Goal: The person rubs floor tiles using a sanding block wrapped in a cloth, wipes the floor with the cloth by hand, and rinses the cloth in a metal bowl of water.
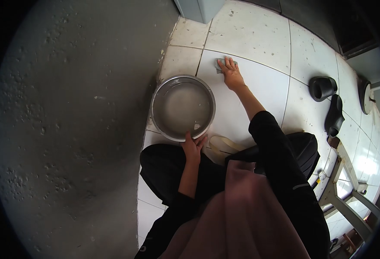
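Note:
A round metal basin [154,113] with cloudy, greyish water in it stands on the white floor tiles near the wall. My left hand [193,149] grips its near rim, with the thumb over the edge and the fingers outside. Farther out, my right hand [231,75] presses a small grey-green cleaning cloth [219,66] against a tile. The fingers lie over the cloth and partly hide it. The tile under that hand looks whiter than the speckled ones around it.
A grey wall [77,121] runs along the left. Black slippers [323,88] lie to the right, with a pale wooden frame [349,207] nearer me. A pale strap-like loop [222,144] lies between my knees. A grey-blue post [203,11] stands at the top.

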### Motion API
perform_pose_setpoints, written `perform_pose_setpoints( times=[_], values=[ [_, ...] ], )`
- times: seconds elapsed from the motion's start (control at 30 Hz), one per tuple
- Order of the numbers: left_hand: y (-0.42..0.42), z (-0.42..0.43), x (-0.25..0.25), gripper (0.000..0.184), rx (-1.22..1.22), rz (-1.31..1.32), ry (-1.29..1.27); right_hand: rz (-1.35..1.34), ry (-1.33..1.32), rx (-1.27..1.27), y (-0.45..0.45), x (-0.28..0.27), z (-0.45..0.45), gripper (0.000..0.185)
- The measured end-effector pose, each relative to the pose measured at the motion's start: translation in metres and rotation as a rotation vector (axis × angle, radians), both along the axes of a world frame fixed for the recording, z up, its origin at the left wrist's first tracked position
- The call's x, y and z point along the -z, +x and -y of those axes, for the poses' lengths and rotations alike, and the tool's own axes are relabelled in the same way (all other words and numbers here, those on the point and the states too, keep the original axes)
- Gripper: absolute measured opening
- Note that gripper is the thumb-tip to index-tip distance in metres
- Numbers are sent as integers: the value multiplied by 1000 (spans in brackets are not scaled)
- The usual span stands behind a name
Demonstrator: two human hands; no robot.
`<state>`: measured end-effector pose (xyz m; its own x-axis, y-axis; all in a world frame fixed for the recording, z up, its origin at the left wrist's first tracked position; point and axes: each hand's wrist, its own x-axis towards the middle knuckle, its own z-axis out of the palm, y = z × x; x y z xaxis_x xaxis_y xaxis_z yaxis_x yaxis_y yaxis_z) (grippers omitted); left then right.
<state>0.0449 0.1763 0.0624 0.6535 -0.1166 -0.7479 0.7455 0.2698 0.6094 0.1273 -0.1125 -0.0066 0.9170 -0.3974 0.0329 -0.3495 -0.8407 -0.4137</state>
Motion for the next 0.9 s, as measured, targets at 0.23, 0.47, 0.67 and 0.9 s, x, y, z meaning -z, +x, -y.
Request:
perform_pose_setpoints(
  times=[0.23, 0.47, 0.67, 0.9],
  values=[
    [4, -1, 26, 35, -169, 117, -223, 76, 2, 142, -70, 8, -45, 53],
    [-5, -9, 6, 32, -186, 149, -206, 88, 52, 68, -160, 1, -139, 56],
    [-23, -21, -42, 32, -94, 233, -128, -5, -40, -185, -138, 3, -163, 49],
    [-59, -64, -101, 36, -15, 289, 214, -43, 34, -232, -62, -10, -124, 61]
  ],
)
